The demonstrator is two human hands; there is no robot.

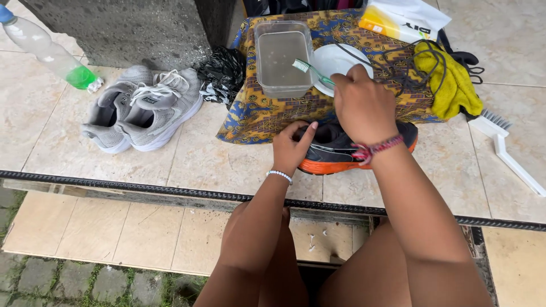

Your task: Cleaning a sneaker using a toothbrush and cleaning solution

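While the right hand pinches the green-handled toothbrush with fingers curled shut round the handle, bristles sit over the near corner of the clear tub of cloudy water, just ahead of the knuckles. Left hand is clamped on the heel end of the dark shoe with the orange sole, thumb up over the collar, fingers wrapped; shoe lies directly under the right wrist, on the tile at the edge of the patterned cloth.

Doing it well, as I judge it:
- Dip bristles only, shake off excess over the tub, not over the cloth.
- Keep the left grip firm so the shoe won't skate on the tile.
- Short strokes, light pressure on the mesh; harder on the sole edge.

Most of the upper is hidden by the right hand, so can't tell how dirty it is.

White plate just past the brush; yellow rag to the right of the right hand; grey pair of shoes well left of the left hand.
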